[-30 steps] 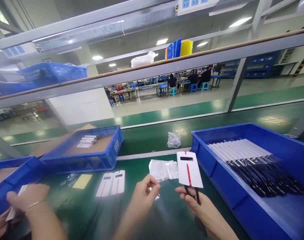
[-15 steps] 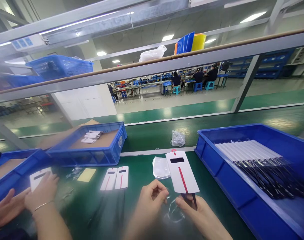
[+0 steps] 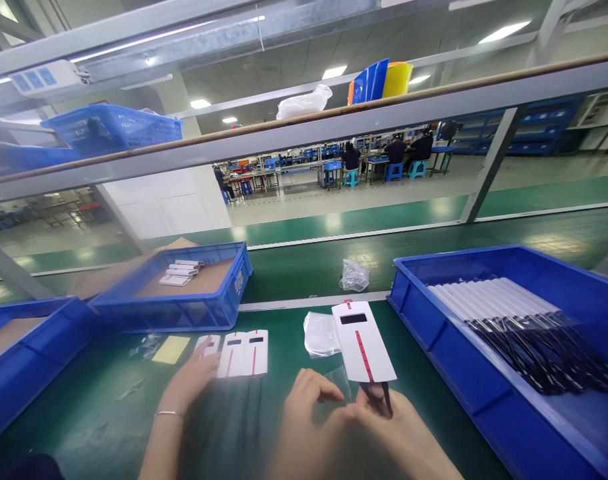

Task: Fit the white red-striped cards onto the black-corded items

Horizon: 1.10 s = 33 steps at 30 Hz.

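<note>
My right hand is closed around the black cord at the lower end of a white flat device, which has a dark window and a red stripe. Just left of it, my left hand pinches a clear plastic film; its thumb is near or touching my right hand, I cannot tell which. A stack of clear plastic bags lies behind, partly covered by the device. Another person's hand, with a bracelet, rests at a white device beside two like it.
On the right stands a blue bin with several white devices and black cords. Another blue bin at the left holds several white pieces. A yellow paper and a crumpled plastic bag lie on the green table.
The other person's hand has moved right and brought a white device beside the two on the table; their other hand has left view. My left hand has drawn closer to my right, the film now upright.
</note>
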Tool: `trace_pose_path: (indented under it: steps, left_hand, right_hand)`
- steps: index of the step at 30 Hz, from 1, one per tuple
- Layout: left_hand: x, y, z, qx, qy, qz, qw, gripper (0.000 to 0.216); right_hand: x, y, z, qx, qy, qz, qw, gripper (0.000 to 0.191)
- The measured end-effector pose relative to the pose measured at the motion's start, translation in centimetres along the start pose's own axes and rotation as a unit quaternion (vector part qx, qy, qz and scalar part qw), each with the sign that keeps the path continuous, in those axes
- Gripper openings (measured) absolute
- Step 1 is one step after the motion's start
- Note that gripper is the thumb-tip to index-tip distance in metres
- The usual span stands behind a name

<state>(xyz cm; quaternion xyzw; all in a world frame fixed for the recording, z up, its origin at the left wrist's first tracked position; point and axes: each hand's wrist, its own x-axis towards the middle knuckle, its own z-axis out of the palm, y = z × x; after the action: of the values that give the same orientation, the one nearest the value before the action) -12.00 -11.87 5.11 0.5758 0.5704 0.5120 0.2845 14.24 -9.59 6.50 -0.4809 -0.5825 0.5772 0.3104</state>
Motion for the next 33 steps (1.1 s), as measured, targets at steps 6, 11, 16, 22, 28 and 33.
trace_pose_path:
  steps: [6, 11, 16, 22, 28, 33]
  left_hand:
    - [3.0, -7.6, -11.0, 0.024, -0.025, 0.036, 0.999, 0.024]
    - [2.3, -11.4, -15.2, 0.078, -0.02, 0.074, 0.994, 0.028]
    - [1.3, -13.2, -18.2, 0.156, 0.039, 0.172, 0.972, 0.029]
    - [0.9, -11.9, -20.4, 0.151, 0.024, 0.229, 0.961, 0.023]
    - [0.1, -3.6, -16.0, 0.077, -0.055, 0.203, 0.975, 0.022]
    - [-0.7, 1.8, -6.6, 0.06, -0.147, 0.162, 0.974, 0.023]
  right_hand:
    - [-0.2, 0.8, 0.6, 0.02, -0.044, 0.001, 0.999, 0.05]
    - [-0.5, 0.7, -0.5, 0.021, -0.028, -0.006, 0.999, 0.051]
    - [-0.7, 0.1, -1.5, 0.014, -0.014, 0.021, 1.0, 0.048]
    - [-0.1, 0.2, -1.3, 0.007, -0.09, 0.023, 0.996, 0.038]
    - [0.7, -0.1, -1.0, -0.01, -0.146, -0.008, 0.989, 0.034]
    - [0.5, 0.3, -1.7, -0.055, -0.137, -0.018, 0.989, 0.023]
